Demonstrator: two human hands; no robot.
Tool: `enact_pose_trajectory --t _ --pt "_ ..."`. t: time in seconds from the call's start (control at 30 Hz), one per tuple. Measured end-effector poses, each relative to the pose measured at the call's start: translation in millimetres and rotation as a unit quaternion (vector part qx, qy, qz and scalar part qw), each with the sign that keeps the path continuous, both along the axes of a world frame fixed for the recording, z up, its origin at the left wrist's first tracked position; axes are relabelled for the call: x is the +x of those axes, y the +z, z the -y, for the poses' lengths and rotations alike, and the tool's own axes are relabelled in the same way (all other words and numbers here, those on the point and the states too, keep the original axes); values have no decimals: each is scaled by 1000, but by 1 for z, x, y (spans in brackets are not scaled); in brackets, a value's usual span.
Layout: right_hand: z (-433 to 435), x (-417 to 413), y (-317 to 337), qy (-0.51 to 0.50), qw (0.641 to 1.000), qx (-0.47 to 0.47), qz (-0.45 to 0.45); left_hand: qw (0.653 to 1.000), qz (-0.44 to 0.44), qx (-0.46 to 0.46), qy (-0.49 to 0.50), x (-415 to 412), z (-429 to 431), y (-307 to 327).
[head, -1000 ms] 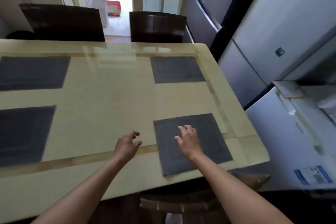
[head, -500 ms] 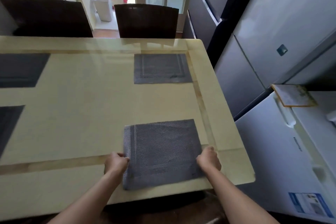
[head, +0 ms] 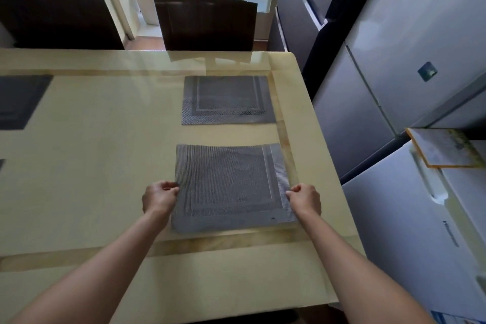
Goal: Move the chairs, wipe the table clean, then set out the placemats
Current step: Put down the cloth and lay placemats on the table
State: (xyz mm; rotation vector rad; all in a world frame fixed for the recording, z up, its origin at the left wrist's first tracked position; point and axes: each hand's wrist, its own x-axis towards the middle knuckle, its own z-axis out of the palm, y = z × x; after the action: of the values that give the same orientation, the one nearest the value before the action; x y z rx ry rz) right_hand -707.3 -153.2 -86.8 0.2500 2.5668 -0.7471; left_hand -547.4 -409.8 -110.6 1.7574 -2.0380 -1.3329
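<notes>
The left hand [head: 160, 197] and right hand [head: 305, 198] each pinch a side edge of the mat [head: 231, 187], flat on the tabletop [head: 105, 166] between both grips; light and limp, it likely handles best by opposite edges.

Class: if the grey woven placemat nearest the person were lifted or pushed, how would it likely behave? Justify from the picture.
The placemat looks thin and woven, so it would probably flex, which may be why the left hand and right hand pinch opposite edges. It likely weighs little. On the glossy table, which mirrors a chair, it may slide easily.
</notes>
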Motion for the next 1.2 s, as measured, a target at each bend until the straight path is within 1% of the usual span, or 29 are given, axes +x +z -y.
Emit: enact_pose_trajectory --t 0.2,0.6,0.8,1.2 --pt "-5 -16 -5 13 999 14 29 1000 24 2 -10 -10 5 -8" --pt "-15 -8 -12 63 997 38 22 995 60 -43 -71 3 2 -9" --pt "-15 -6 -14 67 997 41 11 992 74 -54 -85 3 1 -8" --pt "-13 -5 -15 67 997 48 -2 991 76 -57 -95 4 3 -7"
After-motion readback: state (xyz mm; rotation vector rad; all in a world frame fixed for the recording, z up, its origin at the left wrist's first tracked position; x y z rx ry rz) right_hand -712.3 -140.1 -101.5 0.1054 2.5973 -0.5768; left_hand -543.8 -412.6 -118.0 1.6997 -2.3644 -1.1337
